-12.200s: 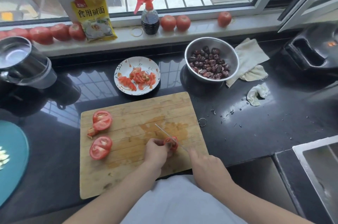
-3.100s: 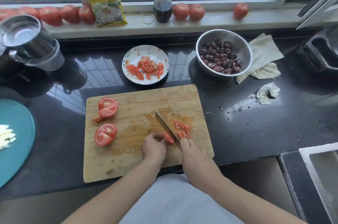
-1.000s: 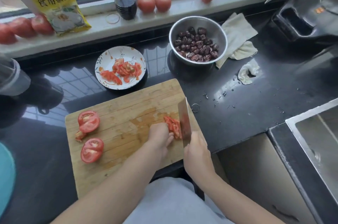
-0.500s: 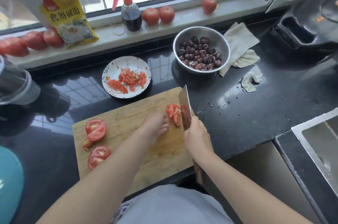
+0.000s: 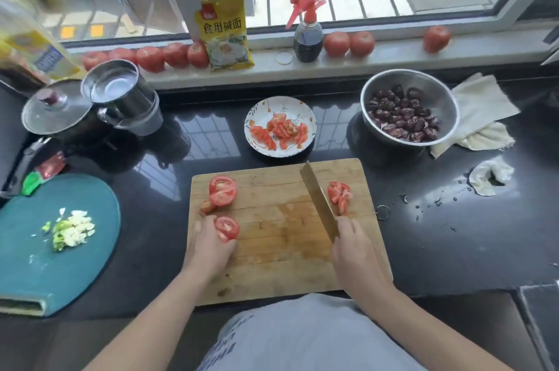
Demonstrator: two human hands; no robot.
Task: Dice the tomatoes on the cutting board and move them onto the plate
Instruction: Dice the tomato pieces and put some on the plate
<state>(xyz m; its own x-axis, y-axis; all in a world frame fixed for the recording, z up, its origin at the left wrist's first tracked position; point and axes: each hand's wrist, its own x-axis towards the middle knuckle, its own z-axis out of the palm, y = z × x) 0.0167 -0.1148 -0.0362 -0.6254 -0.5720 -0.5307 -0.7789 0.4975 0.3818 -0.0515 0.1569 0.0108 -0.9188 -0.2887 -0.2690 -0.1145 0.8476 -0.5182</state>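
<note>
A wooden cutting board [image 5: 281, 249] lies on the black counter. My left hand [image 5: 210, 246] grips a tomato piece [image 5: 227, 228] at the board's left side. Just beyond it sit a larger tomato piece [image 5: 223, 191] and a small scrap [image 5: 206, 206]. My right hand [image 5: 357, 255] holds a cleaver [image 5: 317, 198], its blade slanting up across the board. A pile of diced tomato [image 5: 340, 196] lies right of the blade. Behind the board stands a patterned plate [image 5: 257, 116] with cut tomato [image 5: 279, 130] on it.
A steel bowl of dark dates [image 5: 410, 107] and cloths [image 5: 481, 110] sit at the right. At the left are a teal board [image 5: 27, 264] with chopped garlic, a pot lid [image 5: 54, 107] and a steel cup [image 5: 121, 95]. Whole tomatoes [image 5: 349, 43], a spray bottle [image 5: 307, 34] and a yellow packet [image 5: 223, 31] line the sill.
My left hand has left the diced pile and crossed to the board's left side, where it now holds a tomato piece. The cleaver has moved to the left of the diced pile.
</note>
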